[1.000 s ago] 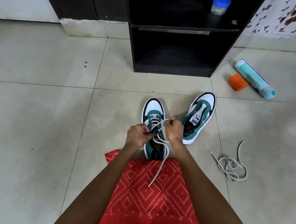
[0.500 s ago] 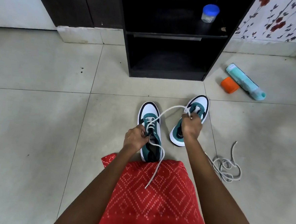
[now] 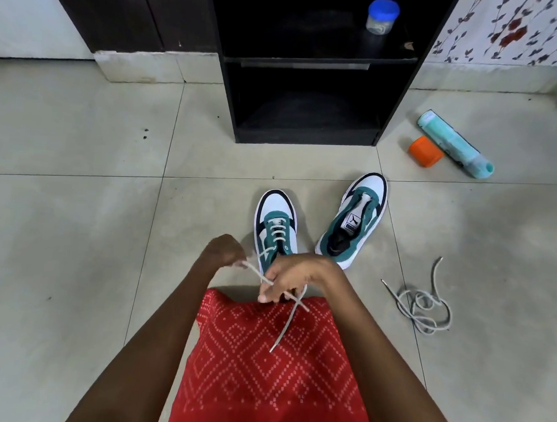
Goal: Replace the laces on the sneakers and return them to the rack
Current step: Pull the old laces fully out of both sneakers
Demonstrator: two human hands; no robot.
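Before the rack (image 3: 306, 120), the near sneaker (image 3: 275, 220) is being laced on the floor (image 3: 71, 229), its lace (image 3: 287, 323) being pinched by left hand (image 3: 223, 251) and right hand (image 3: 290, 277); next-eyelet threading is likely being called for.

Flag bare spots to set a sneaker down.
Free: floor left of the half-laced sneaker; lower shelf of the rack; floor past the loose lace. Crowded: bottle and orange cap right of the rack; unlaced sneaker beside the lace.

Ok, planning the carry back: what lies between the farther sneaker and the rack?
Only bare floor tile, per the head view, between the farther sneaker and the rack.
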